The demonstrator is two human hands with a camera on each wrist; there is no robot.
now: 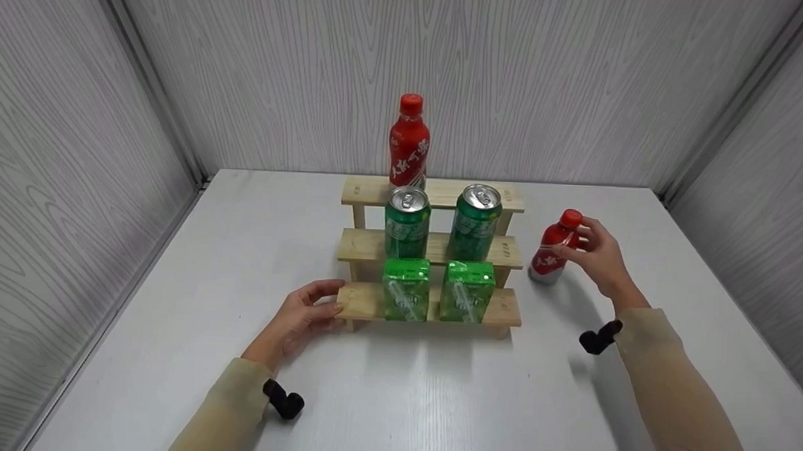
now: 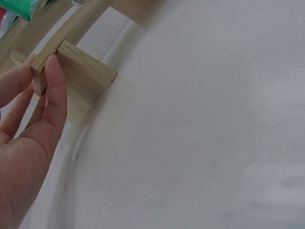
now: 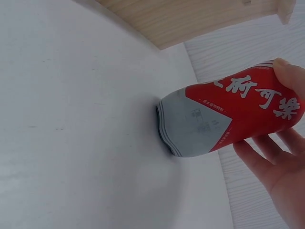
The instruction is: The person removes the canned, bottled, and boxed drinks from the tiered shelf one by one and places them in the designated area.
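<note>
My right hand (image 1: 599, 256) grips a red cola bottle (image 1: 548, 259) with a red cap, just right of the three-tier wooden rack (image 1: 365, 308). The bottle leans slightly, its base close over the white table; its grey lower label (image 3: 195, 124) shows in the right wrist view. At the rack's left end, my left hand (image 1: 305, 312) pinches the tip of the lowest board (image 2: 71, 31) between thumb and fingers. A second red cola bottle (image 1: 409, 149) stands upright on the top tier. Two green cans (image 1: 407, 229) occupy the middle tier, and two green drink cartons (image 1: 406, 292) the lowest.
The white table (image 1: 241, 240) is bounded by a grey wood-patterned back wall (image 1: 300, 75) and side walls. Black wrist mounts (image 1: 283, 400) sit on both beige sleeves (image 1: 676, 388).
</note>
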